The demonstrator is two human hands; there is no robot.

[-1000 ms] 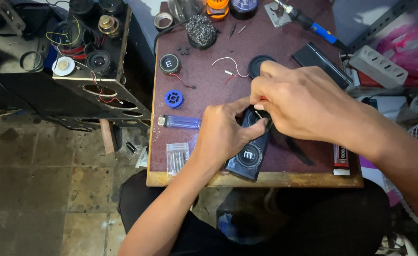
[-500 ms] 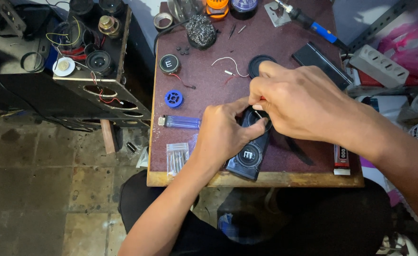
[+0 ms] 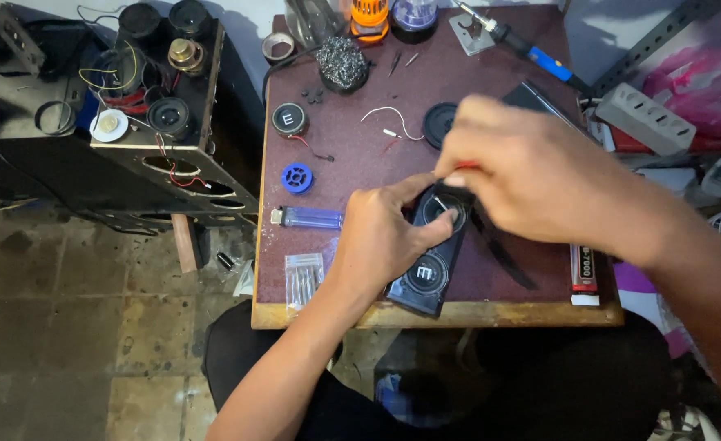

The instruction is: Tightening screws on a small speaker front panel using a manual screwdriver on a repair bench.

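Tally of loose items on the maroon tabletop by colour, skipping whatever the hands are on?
Blue: 3 - lighter, small spool, soldering iron handle
Black: 3 - round speaker driver, round disc, steel-wool tip cleaner
White: 1 - loose wire
Orange: 1 - container
Clear: 1 - small plastic bag
Total: 9

My left hand (image 3: 381, 237) and right hand (image 3: 524, 175) were bare, with no gloves, rings or watch showing. Both forearms were uncovered, no sleeve reaching into view. Below the table edge I wore dark, nearly black clothing over my lap.
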